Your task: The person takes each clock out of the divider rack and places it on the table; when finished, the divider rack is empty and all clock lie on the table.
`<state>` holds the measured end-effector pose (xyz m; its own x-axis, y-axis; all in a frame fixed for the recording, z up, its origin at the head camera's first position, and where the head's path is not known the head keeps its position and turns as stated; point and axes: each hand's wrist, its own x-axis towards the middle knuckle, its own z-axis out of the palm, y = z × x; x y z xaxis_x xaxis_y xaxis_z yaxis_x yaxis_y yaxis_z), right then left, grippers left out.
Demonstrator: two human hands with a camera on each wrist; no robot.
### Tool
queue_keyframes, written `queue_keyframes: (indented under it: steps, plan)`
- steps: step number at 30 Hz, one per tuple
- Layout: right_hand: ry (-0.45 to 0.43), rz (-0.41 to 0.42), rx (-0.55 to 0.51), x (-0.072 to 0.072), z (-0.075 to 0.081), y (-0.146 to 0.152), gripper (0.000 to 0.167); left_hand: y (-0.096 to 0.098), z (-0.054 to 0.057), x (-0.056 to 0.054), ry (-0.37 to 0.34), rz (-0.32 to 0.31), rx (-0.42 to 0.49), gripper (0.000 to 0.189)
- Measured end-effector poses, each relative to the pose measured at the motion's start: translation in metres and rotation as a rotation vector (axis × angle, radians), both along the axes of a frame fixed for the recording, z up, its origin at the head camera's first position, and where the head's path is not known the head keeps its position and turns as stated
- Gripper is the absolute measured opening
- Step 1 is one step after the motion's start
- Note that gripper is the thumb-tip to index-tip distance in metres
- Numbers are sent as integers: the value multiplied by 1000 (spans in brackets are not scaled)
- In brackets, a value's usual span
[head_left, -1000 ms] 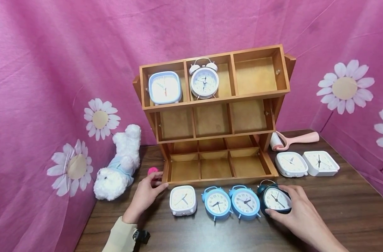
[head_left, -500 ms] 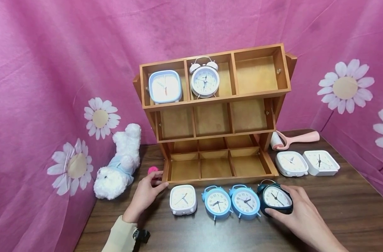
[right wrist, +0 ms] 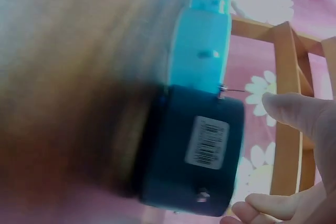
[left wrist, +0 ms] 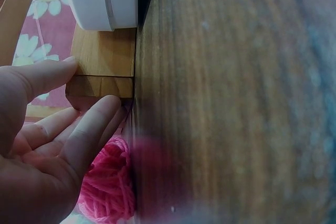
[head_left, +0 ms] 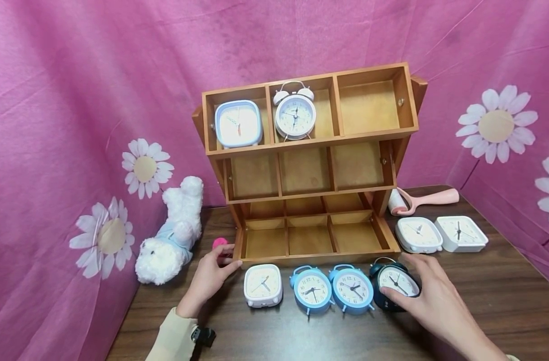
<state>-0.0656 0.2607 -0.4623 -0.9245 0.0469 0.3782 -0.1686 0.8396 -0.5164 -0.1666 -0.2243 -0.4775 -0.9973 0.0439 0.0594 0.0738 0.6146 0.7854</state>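
My left hand (head_left: 209,278) touches the front left corner of the wooden three-tier shelf (head_left: 317,259), thumb at the front and fairly straight fingers along the side. A dark green alarm clock (head_left: 397,281) stands at the right end of a row before the shelf. Around its right side is my right hand (head_left: 441,301), thumb and fingers spread; in the right wrist view the thumb is off the clock's case (right wrist: 205,192). Left of it stand two light-blue alarm clocks (head_left: 352,291) and a white square clock (head_left: 262,286).
Two white clocks (head_left: 418,234) lie right of the shelf, before a pink lint roller (head_left: 432,198). A pink yarn ball (left wrist: 107,182) sits by my left fingers. A white plush toy (head_left: 172,235) lies at left. Two clocks (head_left: 295,118) occupy the shelf's top tier.
The right hand has loosened from the dark green clock, its thumb lifting up from the lower edge across the clock's front. The clock shifted slightly right and tilted a little. The left hand stays put.
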Motion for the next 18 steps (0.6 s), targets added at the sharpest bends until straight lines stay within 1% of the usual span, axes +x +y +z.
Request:
queue_keyframes:
  steps: [6,9,13,18]
  plan:
    - [-1,35,-27,-8,22,-6,93,0,0,1,3,2,-18,44]
    - [37,47,-45,-13,34,-12,91,0,1,1,3,1,-26,44]
    - [112,59,-79,-24,55,-20,88,1,2,2,0,1,-20,44]
    - [182,104,-166,-37,81,-32,82,1,1,1,1,4,-15,44]
